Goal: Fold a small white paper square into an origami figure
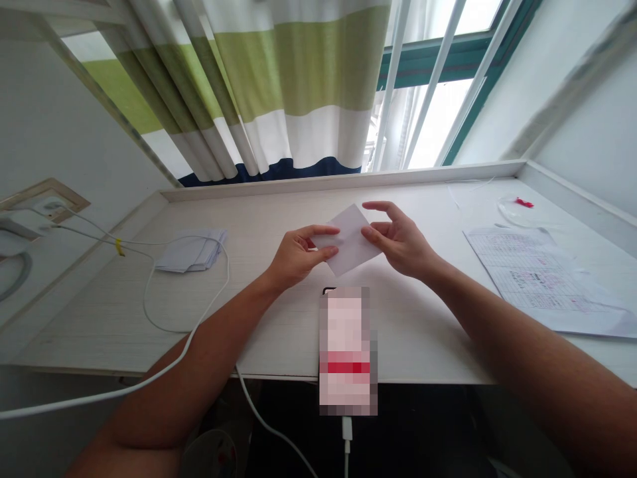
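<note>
A small square of white paper [352,247] is held up over the desk between both hands, one corner pointing away from me. My left hand [302,254] pinches its left side between thumb and index finger. On the right side, my right hand [395,240] grips the paper with the thumb on top, its index finger stretched out past the edge. The fingers beneath the sheet are hidden. Just below the hands a phone [347,352], its screen blurred out, lies at the desk's front edge with a white charging plug [347,428] in its lower end.
A stack of white paper pieces [192,251] lies at the left, crossed by a white cable [229,265] that runs over my left forearm. At the right are written sheets [537,279] and a clear coil with a red piece [524,202]. A raised rim [348,178] borders the white desk [279,332].
</note>
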Motion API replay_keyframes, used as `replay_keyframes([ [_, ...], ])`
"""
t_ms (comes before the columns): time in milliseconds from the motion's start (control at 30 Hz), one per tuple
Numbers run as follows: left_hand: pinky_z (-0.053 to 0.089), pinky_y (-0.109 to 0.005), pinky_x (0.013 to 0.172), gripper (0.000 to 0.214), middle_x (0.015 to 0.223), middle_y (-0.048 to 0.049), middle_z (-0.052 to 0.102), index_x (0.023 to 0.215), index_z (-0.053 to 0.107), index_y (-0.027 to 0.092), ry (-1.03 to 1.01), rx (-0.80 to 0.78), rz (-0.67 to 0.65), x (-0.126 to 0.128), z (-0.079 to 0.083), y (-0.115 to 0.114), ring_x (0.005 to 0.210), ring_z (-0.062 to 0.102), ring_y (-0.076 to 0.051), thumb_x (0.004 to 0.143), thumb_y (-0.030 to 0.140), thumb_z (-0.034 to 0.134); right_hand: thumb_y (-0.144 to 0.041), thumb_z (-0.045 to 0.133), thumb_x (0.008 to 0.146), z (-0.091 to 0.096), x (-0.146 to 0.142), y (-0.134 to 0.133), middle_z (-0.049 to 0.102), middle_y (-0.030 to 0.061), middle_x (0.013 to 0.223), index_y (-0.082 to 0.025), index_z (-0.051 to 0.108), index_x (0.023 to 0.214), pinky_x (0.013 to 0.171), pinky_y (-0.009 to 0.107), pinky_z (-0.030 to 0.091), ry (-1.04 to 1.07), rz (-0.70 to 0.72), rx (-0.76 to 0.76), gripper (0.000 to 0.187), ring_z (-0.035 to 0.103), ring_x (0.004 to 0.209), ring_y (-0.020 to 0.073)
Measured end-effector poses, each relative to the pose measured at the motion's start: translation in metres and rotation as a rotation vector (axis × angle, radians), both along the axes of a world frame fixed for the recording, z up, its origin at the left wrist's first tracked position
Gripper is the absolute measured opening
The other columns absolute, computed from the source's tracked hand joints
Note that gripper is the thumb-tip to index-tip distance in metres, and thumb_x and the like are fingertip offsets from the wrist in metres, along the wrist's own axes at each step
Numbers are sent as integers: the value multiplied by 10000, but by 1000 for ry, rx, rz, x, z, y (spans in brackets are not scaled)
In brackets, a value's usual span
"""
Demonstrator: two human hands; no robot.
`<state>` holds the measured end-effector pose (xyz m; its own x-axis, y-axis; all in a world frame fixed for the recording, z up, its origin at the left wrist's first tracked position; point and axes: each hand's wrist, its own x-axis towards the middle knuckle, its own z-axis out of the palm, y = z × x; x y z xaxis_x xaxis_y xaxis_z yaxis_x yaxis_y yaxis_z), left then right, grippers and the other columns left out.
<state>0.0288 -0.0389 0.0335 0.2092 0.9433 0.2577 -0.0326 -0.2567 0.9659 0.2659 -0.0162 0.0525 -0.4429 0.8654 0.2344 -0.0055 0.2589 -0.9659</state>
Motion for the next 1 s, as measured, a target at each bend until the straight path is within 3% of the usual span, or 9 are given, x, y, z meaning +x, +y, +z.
replay_keyframes([
  [67, 650, -352, 805, 424, 1059, -82, 804, 1119, 805, 193, -28, -24, 65, 0, 1, 0, 932, 753, -225, 728, 311, 918, -460, 768, 911, -2, 0, -1, 761, 10, 875, -304, 462, 1412, 686, 379, 608, -3, -2, 68, 607, 735, 779, 227],
  [133, 651, -360, 817, 460, 1007, -76, 814, 1123, 809, 187, -60, -50, 97, -1, 2, 0, 893, 758, -216, 703, 324, 937, -417, 779, 907, -3, -1, -2, 761, 10, 904, -312, 539, 1389, 703, 376, 605, -7, -30, 155, 549, 728, 801, 221],
  [233, 655, -360, 815, 489, 915, -58, 822, 1119, 817, 191, -95, -78, 86, -4, 6, 1, 801, 757, -185, 672, 331, 958, -403, 783, 895, -3, -2, -2, 775, 28, 948, -277, 752, 1113, 756, 391, 606, -12, -130, 276, 254, 725, 872, 231],
  [333, 659, -358, 790, 475, 834, -49, 818, 1091, 829, 191, -77, -66, 86, -8, 9, 2, 730, 753, -175, 660, 336, 966, -386, 799, 874, 0, -2, -1, 795, 35, 943, -261, 813, 966, 813, 420, 615, -17, -212, 321, 156, 732, 916, 246],
  [533, 644, -337, 805, 408, 947, -71, 837, 1071, 845, 225, 55, 52, 136, -12, 9, 2, 840, 776, -204, 700, 364, 944, -377, 865, 809, 4, 3, -1, 795, 44, 1031, -271, 818, 1083, 910, 478, 616, -72, -152, 318, 298, 725, 985, 262],
  [833, 605, -340, 742, 296, 927, -71, 813, 1015, 858, 246, 107, 113, 172, -10, 0, 6, 791, 717, -182, 772, 414, 888, -369, 793, 883, -1, 2, 2, 676, 40, 1000, -310, 814, 984, 864, 487, 583, -231, -256, 476, 119, 684, 926, 240],
  [1000, 565, -326, 878, 177, 1106, -64, 731, 997, 856, 312, 247, 307, 228, -12, 3, 6, 1045, 667, -197, 827, 360, 850, -346, 759, 910, -1, 3, 2, 727, 51, 1043, -285, 787, 939, 869, 477, 566, -252, -253, 544, 73, 690, 969, 255],
])
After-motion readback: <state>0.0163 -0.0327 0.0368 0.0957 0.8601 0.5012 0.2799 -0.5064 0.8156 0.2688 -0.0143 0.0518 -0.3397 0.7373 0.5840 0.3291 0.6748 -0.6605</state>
